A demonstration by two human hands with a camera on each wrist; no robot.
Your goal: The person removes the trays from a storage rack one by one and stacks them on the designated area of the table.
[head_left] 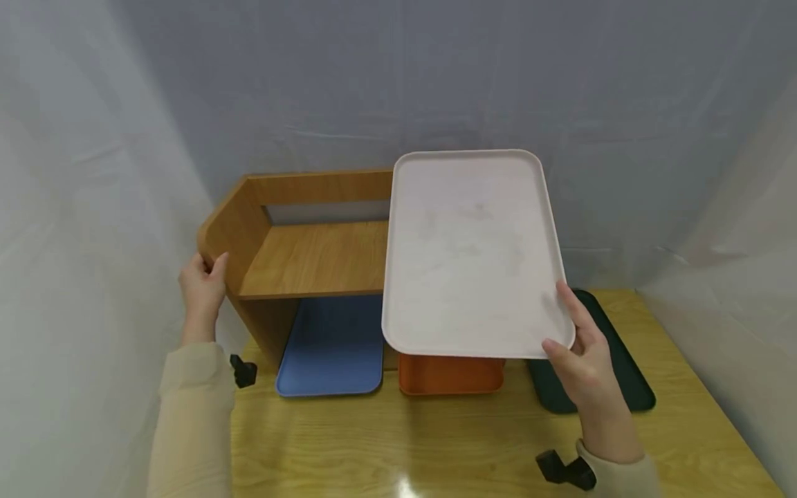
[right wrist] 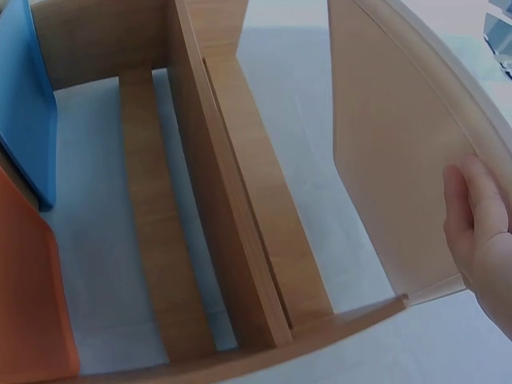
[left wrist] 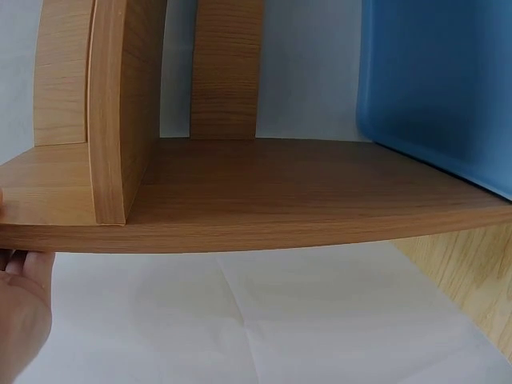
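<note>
Head view shows a yellow wooden table [head_left: 436,443] hemmed in by pale sheeting, with a brown wooden two-level shelf unit [head_left: 311,259] standing at its back left. Its upper board lies open to the left half, while the right half is hidden behind a white rectangular plastic tray with rounded corners [head_left: 473,256]. That tray is held in the air, tilted toward the camera, above and in front of the shelf's right part and not resting on anything visible.

Under the shelf lie a blue flat plastic tray [head_left: 330,346] on the left and an orange plastic tray [head_left: 450,375] just beside it, both poking out at the front. A dark green flat tray [head_left: 616,366] lies on the table to the right, partly behind the wrist.

At the white tray's near right corner the right hand [head_left: 582,363] grips it, thumb laid on the top face and fingers curled under the rim; the right wrist view shows fingertips [right wrist: 472,208] pressed on the tray's underside. At the far left the left hand [head_left: 202,287] holds the shelf's left side panel, thumb over the front edge; the other fingers are hidden behind the panel.
</note>
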